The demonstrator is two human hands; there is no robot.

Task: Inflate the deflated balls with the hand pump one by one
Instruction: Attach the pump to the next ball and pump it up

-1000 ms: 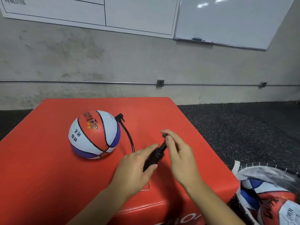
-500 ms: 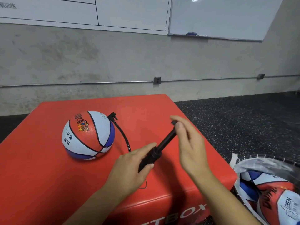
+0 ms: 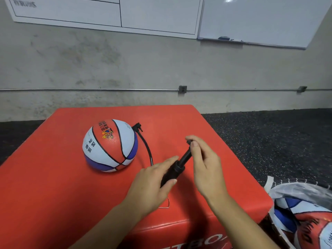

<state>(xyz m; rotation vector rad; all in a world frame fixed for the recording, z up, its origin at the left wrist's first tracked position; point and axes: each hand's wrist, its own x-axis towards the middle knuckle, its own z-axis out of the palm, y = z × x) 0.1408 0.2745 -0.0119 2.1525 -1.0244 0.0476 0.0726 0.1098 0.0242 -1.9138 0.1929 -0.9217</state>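
A red, white and blue ball (image 3: 110, 145) sits on the red padded box (image 3: 53, 177), left of my hands. A black hose (image 3: 146, 148) curves from the ball's right side down to the black hand pump (image 3: 177, 168). My left hand (image 3: 152, 184) grips the pump's barrel, which lies tilted up to the right. My right hand (image 3: 204, 164) pinches the pump's handle at the top end, with the piston rod drawn partly out.
A mesh bag (image 3: 303, 191) holding more balls (image 3: 309, 223) lies on the dark speckled floor (image 3: 269, 137) at the lower right. A concrete wall with whiteboards (image 3: 260, 18) stands behind the box. A thin wire loop (image 3: 166, 203) lies on the box near my left wrist.
My right hand has drawn the handle up and out from the barrel, lengthening the pump. The left hand has stayed on the barrel. The ball has not moved on the box.
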